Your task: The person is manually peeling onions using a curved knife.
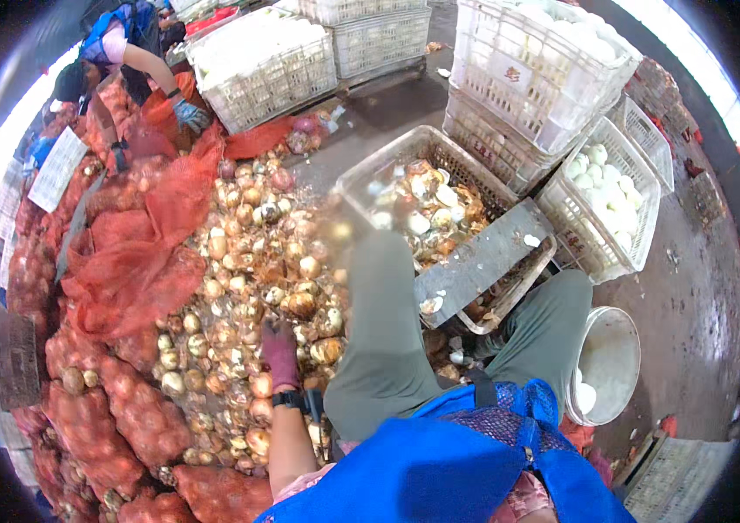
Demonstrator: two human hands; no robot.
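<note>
My left hand point(279, 353), in a dark pink glove with darker fingertips, reaches down into a wide heap of loose onions point(230, 292). Its fingertips are small and dark against the onions, so their grip does not show clearly. A black band point(288, 398) circles that wrist. Beside the wrist is a narrow dark object point(318, 423) that I cannot make out. My right hand does not show. Between my knees, a grey board point(479, 261) lies across a crate point(475, 146) of onion skins and trimmings point(431, 209).
A white bucket point(618, 336) with peeled onions stands by my right leg. Crates of peeled onions point(601, 187) rise ahead to the right. Red mesh sacks point(95, 436) line the left. At the far left another person's blue-gloved hand point(191, 115) touches a red net point(152, 253).
</note>
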